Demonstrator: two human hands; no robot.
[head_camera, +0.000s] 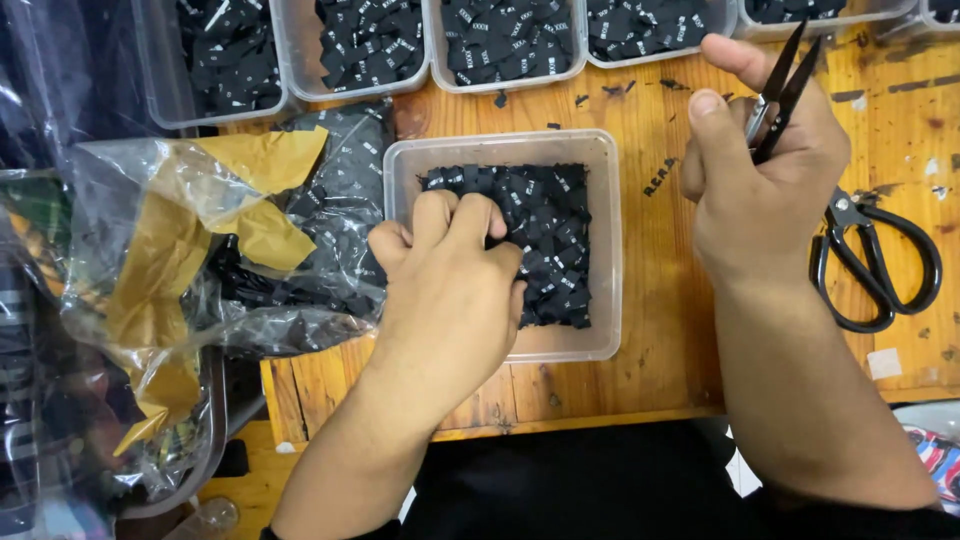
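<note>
Black labels (548, 235): in clear tub (601, 250); I see left hand (455, 290) curled fingers pressing into them; right hand (765, 170) pinching thread snips (782, 90) closed

Workbench is a worn orange-stained wooden table (660, 300), grain running near to far, with dark scuffs, little black fabric scraps and a few pale paint-like flecks over on the right. The front edge is a plain wooden lip. A row of clear plastic tubs (365, 50) lines the far edge. On the left there's a crinkly clear plastic bag (150, 260) with yellow-brown paper in it, hanging over the table's side. Light is even and bright, throwing soft glare on the plastic. Walls, floor and windows aren't in view.
</note>
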